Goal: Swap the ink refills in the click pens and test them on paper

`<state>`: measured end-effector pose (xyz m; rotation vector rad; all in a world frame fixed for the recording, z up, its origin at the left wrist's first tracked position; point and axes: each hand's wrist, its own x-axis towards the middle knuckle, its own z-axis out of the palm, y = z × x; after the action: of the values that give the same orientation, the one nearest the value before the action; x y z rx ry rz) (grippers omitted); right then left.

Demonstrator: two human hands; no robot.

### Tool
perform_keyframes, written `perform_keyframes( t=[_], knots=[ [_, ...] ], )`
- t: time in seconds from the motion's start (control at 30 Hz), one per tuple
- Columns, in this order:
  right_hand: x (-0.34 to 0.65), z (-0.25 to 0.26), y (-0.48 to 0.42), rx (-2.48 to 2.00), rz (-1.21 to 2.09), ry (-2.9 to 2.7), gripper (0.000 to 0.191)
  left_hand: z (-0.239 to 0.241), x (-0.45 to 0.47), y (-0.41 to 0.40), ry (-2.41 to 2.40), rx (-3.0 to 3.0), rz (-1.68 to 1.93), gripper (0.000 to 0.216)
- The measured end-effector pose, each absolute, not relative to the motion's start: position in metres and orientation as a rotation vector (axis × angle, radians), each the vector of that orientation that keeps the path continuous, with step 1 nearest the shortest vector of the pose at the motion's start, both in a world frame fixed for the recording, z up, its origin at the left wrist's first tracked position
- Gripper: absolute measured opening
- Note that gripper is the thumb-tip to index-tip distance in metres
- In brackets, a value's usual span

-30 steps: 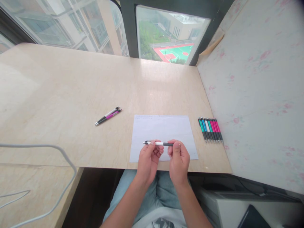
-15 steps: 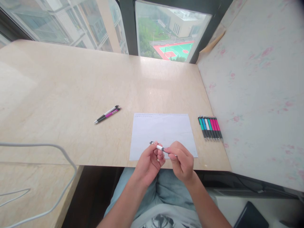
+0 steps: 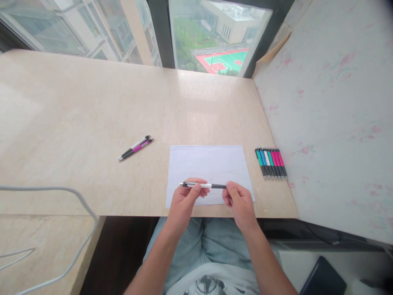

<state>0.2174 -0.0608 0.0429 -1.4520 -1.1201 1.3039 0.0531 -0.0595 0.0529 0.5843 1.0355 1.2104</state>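
A white-and-black pen (image 3: 206, 185) lies level between my two hands, just above a white sheet of paper (image 3: 209, 164) near the table's front edge. My left hand (image 3: 186, 200) pinches the pen near its clip end. At the pen's dark grip end my right hand (image 3: 241, 203) is closed on it with its fingertips. Faint writing runs along the paper's top edge.
Two pens, one white and one magenta (image 3: 135, 148), lie together left of the paper. A row of several coloured pens (image 3: 271, 162) rests at the right by the wall. A grey cable (image 3: 61, 213) loops at the left. Windows stand behind the beige table (image 3: 92, 106).
The pen was tilted and gripped closely half a second ago; now it is level again and my hands are further apart along it. The view has shifted slightly.
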Motion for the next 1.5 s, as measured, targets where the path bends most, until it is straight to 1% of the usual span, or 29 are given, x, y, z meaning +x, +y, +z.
perform_keyframes(
  t=[0.1, 0.2, 0.27, 0.33, 0.43, 0.53, 0.57, 0.7, 0.73, 0.8, 0.83, 0.9, 0.97, 1.0, 1.03, 1.13, 1.17, 1.23, 1.3, 1.37, 1.4, 1.43, 1.5],
  knots=[
    [0.221, 0.049, -0.059, -1.388, 1.242, -1.288, 0.040, 0.049, 0.053, -0.058, 1.029, 0.506, 1.233, 0.024],
    [0.227, 0.054, -0.055, -1.328, 1.117, -1.569, 0.023, 0.047, 0.053, -0.056, 1.035, 0.423, 1.261, 0.023],
    [0.230, 0.055, -0.053, -1.309, 1.061, -1.643, 0.016, 0.047, 0.052, -0.055, 1.041, 0.417, 1.253, 0.023],
    [0.231, 0.054, -0.052, -1.326, 1.065, -1.587, 0.019, 0.047, 0.051, -0.055, 1.043, 0.423, 1.243, 0.022],
    [0.231, 0.052, -0.052, -1.365, 1.166, -1.460, 0.020, 0.047, 0.051, -0.056, 1.037, 0.464, 1.227, 0.023],
    [0.229, 0.053, -0.050, -1.438, 1.218, -1.457, 0.035, 0.045, 0.050, -0.057, 1.028, 0.530, 1.207, 0.023],
    [0.228, 0.053, -0.050, -1.461, 1.211, -1.452, 0.034, 0.045, 0.050, -0.057, 1.027, 0.540, 1.202, 0.023],
    [0.228, 0.058, -0.050, -1.410, 1.135, -1.424, 0.012, 0.046, 0.051, -0.057, 1.017, 0.503, 1.211, 0.023],
    [0.228, 0.058, -0.050, -1.381, 1.124, -1.422, 0.013, 0.047, 0.051, -0.057, 1.010, 0.494, 1.215, 0.023],
    [0.229, 0.059, -0.051, -1.357, 1.135, -1.401, 0.026, 0.048, 0.051, -0.057, 1.001, 0.501, 1.220, 0.023],
    [0.230, 0.058, -0.051, -1.364, 1.160, -1.391, 0.027, 0.048, 0.051, -0.057, 1.000, 0.515, 1.218, 0.023],
    [0.231, 0.057, -0.052, -1.407, 1.217, -1.387, 0.021, 0.047, 0.051, -0.058, 0.999, 0.545, 1.212, 0.023],
    [0.231, 0.056, -0.052, -1.445, 1.249, -1.410, 0.037, 0.045, 0.050, -0.058, 0.997, 0.558, 1.203, 0.022],
    [0.231, 0.056, -0.052, -1.450, 1.255, -1.426, 0.041, 0.045, 0.049, -0.058, 0.996, 0.554, 1.200, 0.022],
    [0.231, 0.056, -0.052, -1.444, 1.254, -1.438, 0.040, 0.045, 0.049, -0.058, 0.994, 0.544, 1.202, 0.022],
    [0.231, 0.057, -0.053, -1.395, 1.228, -1.430, 0.020, 0.045, 0.048, -0.058, 0.984, 0.513, 1.219, 0.021],
    [0.231, 0.058, -0.053, -1.384, 1.223, -1.410, 0.020, 0.045, 0.048, -0.058, 0.983, 0.513, 1.223, 0.022],
    [0.232, 0.058, -0.054, -1.376, 1.230, -1.380, 0.026, 0.046, 0.049, -0.058, 0.982, 0.529, 1.219, 0.022],
    [0.233, 0.057, -0.054, -1.400, 1.253, -1.395, 0.026, 0.046, 0.049, -0.059, 0.982, 0.552, 1.205, 0.022],
    [0.233, 0.057, -0.053, -1.445, 1.253, -1.430, 0.038, 0.045, 0.049, -0.059, 0.976, 0.560, 1.195, 0.021],
    [0.233, 0.058, -0.053, -1.459, 1.240, -1.445, 0.041, 0.044, 0.048, -0.059, 0.968, 0.554, 1.193, 0.021],
    [0.232, 0.058, -0.053, -1.460, 1.221, -1.459, 0.038, 0.044, 0.048, -0.059, 0.956, 0.541, 1.194, 0.021],
    [0.230, 0.061, -0.052, -1.428, 1.173, -1.494, 0.023, 0.043, 0.047, -0.059, 0.927, 0.505, 1.199, 0.021]
  ],
)
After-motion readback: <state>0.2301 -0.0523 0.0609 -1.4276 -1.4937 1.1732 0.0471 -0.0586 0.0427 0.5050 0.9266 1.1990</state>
